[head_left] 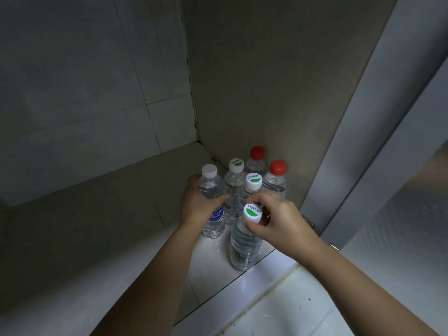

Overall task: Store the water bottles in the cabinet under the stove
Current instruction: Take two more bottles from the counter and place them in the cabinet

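Observation:
Several clear water bottles stand in the right back corner of the cabinet floor (121,214). My left hand (197,202) is wrapped around the body of a white-capped, blue-labelled bottle (213,221) at the left of the group. My right hand (274,217) pinches the neck of a green-and-white-capped bottle (244,241), which stands nearest the cabinet's front edge. Behind them stand two more green-and-white-capped bottles (253,183) and two red-capped bottles (276,175) against the right wall.
The cabinet's right side wall (254,93) and tiled back wall (84,81) close in the corner. The open cabinet door (388,141) stands at the right, with a hinge (308,220) near my right wrist. The white tiled floor (303,311) lies in front.

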